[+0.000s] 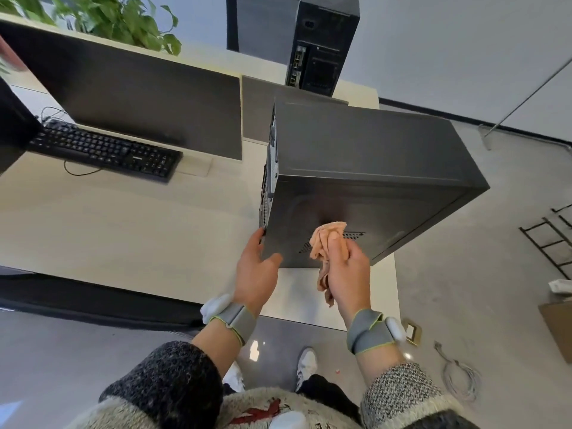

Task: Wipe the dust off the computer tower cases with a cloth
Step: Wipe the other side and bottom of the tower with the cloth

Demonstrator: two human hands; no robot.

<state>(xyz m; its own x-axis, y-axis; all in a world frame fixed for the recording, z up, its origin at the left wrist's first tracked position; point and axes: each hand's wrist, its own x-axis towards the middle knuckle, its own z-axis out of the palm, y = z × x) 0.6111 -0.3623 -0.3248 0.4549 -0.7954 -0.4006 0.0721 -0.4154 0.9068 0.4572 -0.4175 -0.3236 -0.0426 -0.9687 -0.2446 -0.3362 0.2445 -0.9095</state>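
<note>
A grey computer tower case [365,168] stands upright on the right end of the desk [123,224]. My left hand [255,267] rests against the case's near left corner, fingers straight and thumb on the side panel. My right hand [348,274] grips a crumpled peach cloth [325,243] and presses it on the near side panel, over a small vent grille. Part of the cloth hangs down below my palm. A second black tower case [322,41] stands further back on the desk, its rear ports facing me.
A large dark monitor [139,97] and a black keyboard [105,150] take up the left of the desk. A leafy plant [123,20] sits behind them. On the floor to the right lie a coiled cable [461,376], a black metal rack [551,243] and a cardboard box [560,326].
</note>
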